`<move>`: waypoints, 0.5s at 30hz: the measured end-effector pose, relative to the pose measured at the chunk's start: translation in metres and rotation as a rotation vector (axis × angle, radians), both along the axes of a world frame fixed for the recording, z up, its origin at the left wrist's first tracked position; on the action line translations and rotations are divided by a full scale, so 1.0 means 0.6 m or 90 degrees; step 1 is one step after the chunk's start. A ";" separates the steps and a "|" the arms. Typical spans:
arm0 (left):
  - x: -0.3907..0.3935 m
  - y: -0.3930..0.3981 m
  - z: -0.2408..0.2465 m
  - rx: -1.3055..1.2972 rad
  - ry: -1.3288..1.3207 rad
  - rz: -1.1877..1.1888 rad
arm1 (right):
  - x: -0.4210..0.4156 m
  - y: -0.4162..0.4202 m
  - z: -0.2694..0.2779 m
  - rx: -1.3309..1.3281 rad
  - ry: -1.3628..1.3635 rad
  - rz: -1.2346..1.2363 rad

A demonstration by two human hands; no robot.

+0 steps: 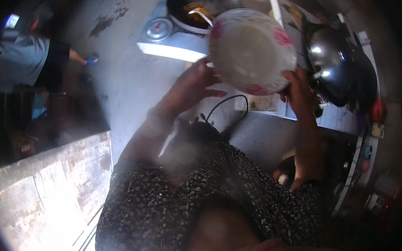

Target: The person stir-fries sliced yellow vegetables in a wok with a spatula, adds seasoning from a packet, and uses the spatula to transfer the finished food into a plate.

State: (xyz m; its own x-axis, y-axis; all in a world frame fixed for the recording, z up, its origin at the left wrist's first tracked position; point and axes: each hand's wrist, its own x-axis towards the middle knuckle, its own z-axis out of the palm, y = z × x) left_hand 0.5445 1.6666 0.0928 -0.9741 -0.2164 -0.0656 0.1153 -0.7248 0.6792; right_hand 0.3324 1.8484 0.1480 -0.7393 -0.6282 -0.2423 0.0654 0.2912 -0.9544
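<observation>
A wide white bowl [248, 52] with pink floral patches is raised in front of me, tipped so its round face shows. My right hand [294, 84] grips its lower right rim. At the left edge my left hand [204, 78] is against the bowl, the lower fingers spread and some fingertips hidden. Just beyond the bowl sits a dark wok [179, 11] containing brownish-orange food [198, 15]. A pale utensil handle [203, 16] leans out of the food, partly covered by the bowl.
A small metal lid [158, 29] lies beside the wok on the stove ledge [175, 52]. Large dark shiny cookware [333, 67] stands at right. A black cable loop [246, 104] lies below the bowl. Another person [25, 61] is at far left, near a low wall [51, 192].
</observation>
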 end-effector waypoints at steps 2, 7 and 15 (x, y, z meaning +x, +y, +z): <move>0.061 -0.047 0.004 0.018 -0.017 0.084 | 0.062 -0.103 0.007 0.003 -0.027 0.133; 0.189 -0.138 -0.004 0.047 -0.009 0.280 | 0.153 -0.275 -0.002 -0.026 -0.057 0.274; 0.239 -0.183 -0.041 0.102 0.022 0.474 | 0.049 -0.378 -0.071 0.063 0.040 0.339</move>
